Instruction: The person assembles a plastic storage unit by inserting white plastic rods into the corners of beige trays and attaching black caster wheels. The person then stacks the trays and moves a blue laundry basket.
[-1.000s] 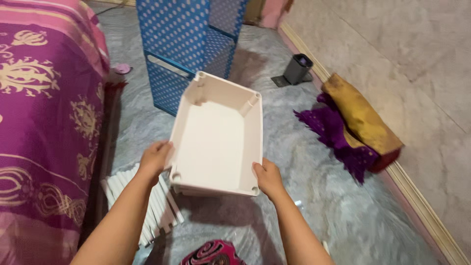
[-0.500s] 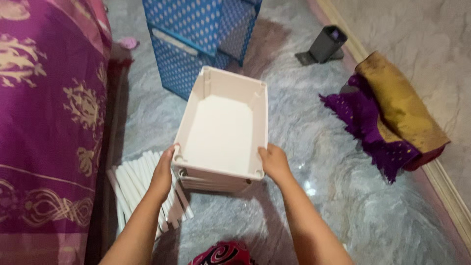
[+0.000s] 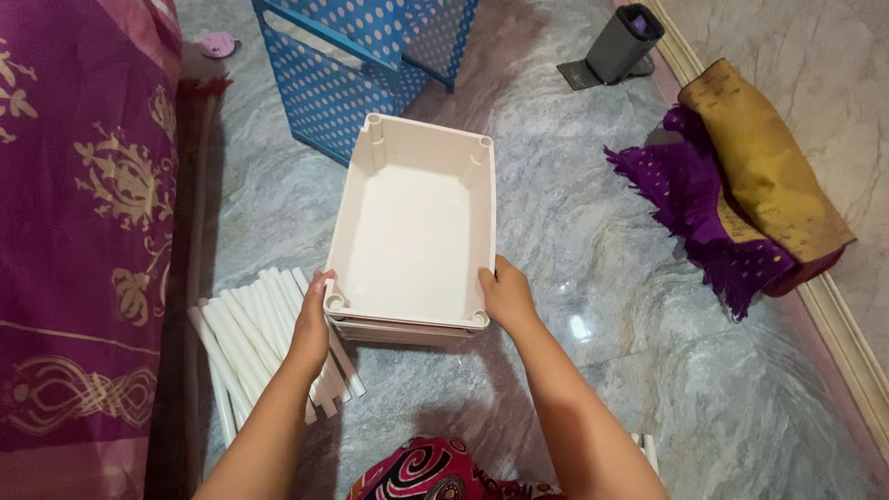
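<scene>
1 head-worn camera looks steeply down from close above at the marble floor, facing forward past the person's forearms.

Grey marble floor; white tubes, stacked trays, purple cloth

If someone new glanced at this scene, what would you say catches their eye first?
Most striking is the white plastic tray at centre, gripped at its near corners by the left hand and right hand. Behind it stands a blue polka-dot organiser; white tubes lie on the floor at left, purple and mustard cloth by the right wall.
</scene>
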